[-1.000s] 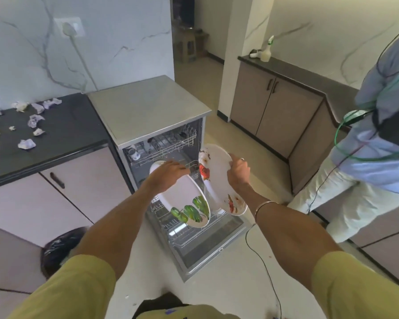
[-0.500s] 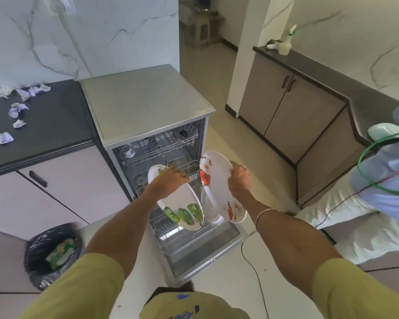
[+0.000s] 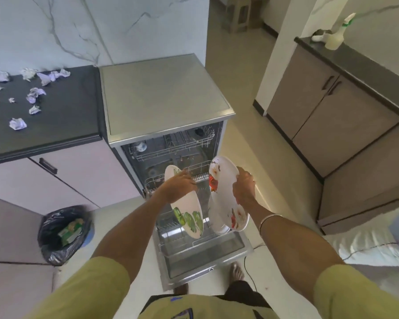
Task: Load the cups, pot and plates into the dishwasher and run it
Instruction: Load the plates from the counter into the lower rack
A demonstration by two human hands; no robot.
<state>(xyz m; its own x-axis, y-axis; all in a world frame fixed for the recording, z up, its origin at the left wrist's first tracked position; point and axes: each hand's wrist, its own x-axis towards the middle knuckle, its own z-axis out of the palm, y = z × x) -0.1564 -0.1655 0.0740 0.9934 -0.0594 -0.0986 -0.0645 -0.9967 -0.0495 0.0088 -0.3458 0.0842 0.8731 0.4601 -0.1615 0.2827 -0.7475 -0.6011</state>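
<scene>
Two plates up in the air, both on edge, just above the bottom rack (image 3: 171,226) of the dishwasher (image 3: 166,100). Left hand (image 3: 179,186) over the top rim of the green plate (image 3: 189,217), fingers curled and clamped on it. Right hand (image 3: 243,187) clamped the same way on the rim of the red plate (image 3: 224,203). Plates side by side and tilted, very near each other at the low end; hard to tell if touching there.

Rack pulled out over the open door (image 3: 205,261), with bare wire slots along its front edge. One cup (image 3: 140,146) already in the left corner of the top rack (image 3: 171,149). No pot in clear sight.

Probably about to go down into the slots, one plate per hand.

Lots to go wrong from here:
- A bang and a chip, from two plates so close going down at once.
- A slip and a drop, from a grip on the rim only.
- A plate flat on the wires instead of upright, from a missed slot.
- A stubbed toe, from a bare foot (image 3: 236,272) right by the front edge of the door.
</scene>
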